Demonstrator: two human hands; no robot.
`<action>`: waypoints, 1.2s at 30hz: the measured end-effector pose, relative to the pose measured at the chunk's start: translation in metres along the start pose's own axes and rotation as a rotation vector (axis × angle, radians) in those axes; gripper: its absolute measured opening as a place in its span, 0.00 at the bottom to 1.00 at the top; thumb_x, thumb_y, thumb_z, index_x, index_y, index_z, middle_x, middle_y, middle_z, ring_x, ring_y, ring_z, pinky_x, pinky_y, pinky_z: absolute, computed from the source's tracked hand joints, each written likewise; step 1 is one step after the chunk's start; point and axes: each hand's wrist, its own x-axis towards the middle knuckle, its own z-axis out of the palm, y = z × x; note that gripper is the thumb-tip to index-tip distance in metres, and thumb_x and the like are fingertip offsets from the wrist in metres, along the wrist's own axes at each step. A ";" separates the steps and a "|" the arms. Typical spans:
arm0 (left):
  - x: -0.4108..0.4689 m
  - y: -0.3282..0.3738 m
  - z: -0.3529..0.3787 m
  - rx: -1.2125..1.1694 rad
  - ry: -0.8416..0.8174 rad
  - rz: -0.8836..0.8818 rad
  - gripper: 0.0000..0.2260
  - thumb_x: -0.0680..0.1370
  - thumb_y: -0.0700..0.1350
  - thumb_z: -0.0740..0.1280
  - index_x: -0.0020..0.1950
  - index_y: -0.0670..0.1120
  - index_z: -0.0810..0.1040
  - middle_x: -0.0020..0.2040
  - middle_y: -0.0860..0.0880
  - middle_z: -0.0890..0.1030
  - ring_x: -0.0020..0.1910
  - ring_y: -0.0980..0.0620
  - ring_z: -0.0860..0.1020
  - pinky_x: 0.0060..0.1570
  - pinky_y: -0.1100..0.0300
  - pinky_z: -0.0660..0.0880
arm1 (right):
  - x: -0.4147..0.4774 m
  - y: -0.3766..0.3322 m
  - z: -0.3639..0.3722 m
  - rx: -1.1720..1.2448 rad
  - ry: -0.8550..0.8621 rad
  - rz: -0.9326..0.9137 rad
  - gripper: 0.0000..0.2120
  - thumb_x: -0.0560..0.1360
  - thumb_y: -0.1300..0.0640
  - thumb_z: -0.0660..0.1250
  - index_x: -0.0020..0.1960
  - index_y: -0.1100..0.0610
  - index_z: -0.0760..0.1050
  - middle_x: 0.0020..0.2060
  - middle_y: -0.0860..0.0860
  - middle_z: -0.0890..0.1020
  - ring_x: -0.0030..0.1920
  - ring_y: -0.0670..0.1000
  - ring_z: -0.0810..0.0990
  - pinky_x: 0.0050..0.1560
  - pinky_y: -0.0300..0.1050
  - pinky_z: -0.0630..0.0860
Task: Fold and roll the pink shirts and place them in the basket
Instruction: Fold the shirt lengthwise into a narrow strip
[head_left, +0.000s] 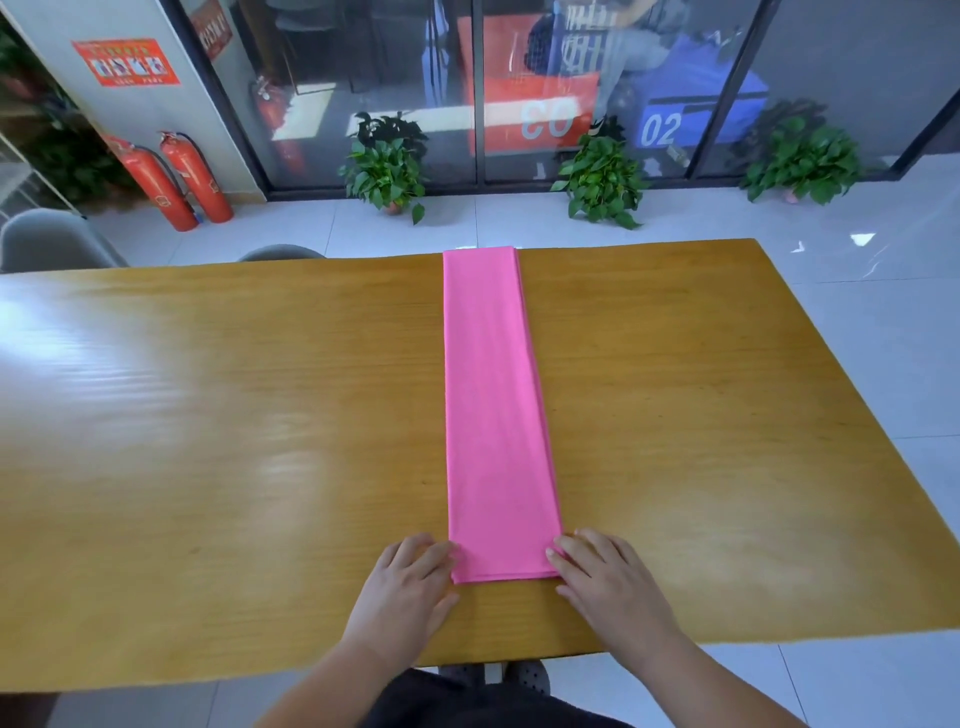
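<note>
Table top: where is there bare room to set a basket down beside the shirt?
The table is bare on both sides of the folded pink shirt: a wide patch left of the strip, another right of it. It is crowded only at the near end, where the left hand and right hand flank the shirt's corners.
</note>
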 end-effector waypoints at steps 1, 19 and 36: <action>0.002 0.004 -0.003 0.019 -0.018 -0.010 0.18 0.79 0.62 0.69 0.64 0.54 0.84 0.68 0.58 0.78 0.68 0.50 0.76 0.63 0.51 0.79 | 0.002 0.000 -0.002 0.007 0.035 -0.003 0.23 0.76 0.48 0.77 0.68 0.51 0.81 0.65 0.45 0.80 0.66 0.54 0.78 0.63 0.53 0.79; 0.036 0.021 -0.009 -0.132 0.077 -0.293 0.05 0.81 0.53 0.72 0.57 0.58 0.82 0.49 0.62 0.83 0.51 0.54 0.76 0.50 0.57 0.74 | 0.038 0.013 -0.008 0.335 0.167 0.247 0.11 0.83 0.43 0.66 0.63 0.41 0.81 0.48 0.32 0.80 0.52 0.42 0.71 0.44 0.37 0.68; 0.063 0.016 -0.019 -0.378 0.040 -0.568 0.07 0.79 0.54 0.72 0.56 0.59 0.80 0.50 0.61 0.76 0.55 0.53 0.75 0.57 0.53 0.72 | 0.058 0.002 -0.009 0.304 0.173 0.438 0.12 0.76 0.45 0.73 0.58 0.41 0.77 0.47 0.39 0.75 0.51 0.47 0.74 0.45 0.45 0.76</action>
